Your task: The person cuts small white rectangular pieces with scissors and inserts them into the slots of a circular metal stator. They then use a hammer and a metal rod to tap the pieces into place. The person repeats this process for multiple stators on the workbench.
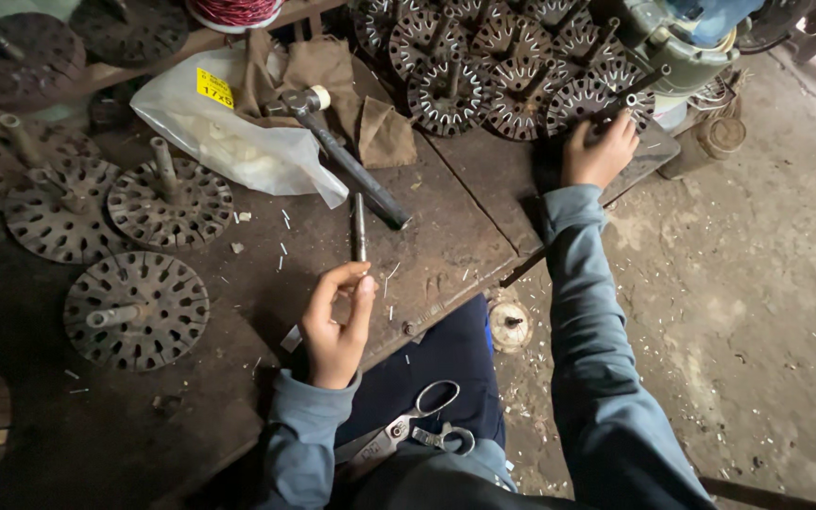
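My left hand (337, 326) pinches the lower end of a short dark metal rod (358, 225) that stands up over the worn wooden workbench (446, 246). My right hand (599, 151) reaches far to the right and rests its fingers on a slotted round metal core (589, 99) at the edge of a pile of such cores (484, 52). Both arms are in blue-grey sleeves. A pair of scissors (427, 425) lies on my lap below the bench edge.
Slotted discs on shafts (137, 307) (170, 200) stand on the bench at left. A hammer (347, 161) lies beside a white plastic bag (238, 142) and brown cloth (332, 76). A green-grey machine (682, 42) stands at top right. The concrete floor (757, 283) is littered with small scraps.
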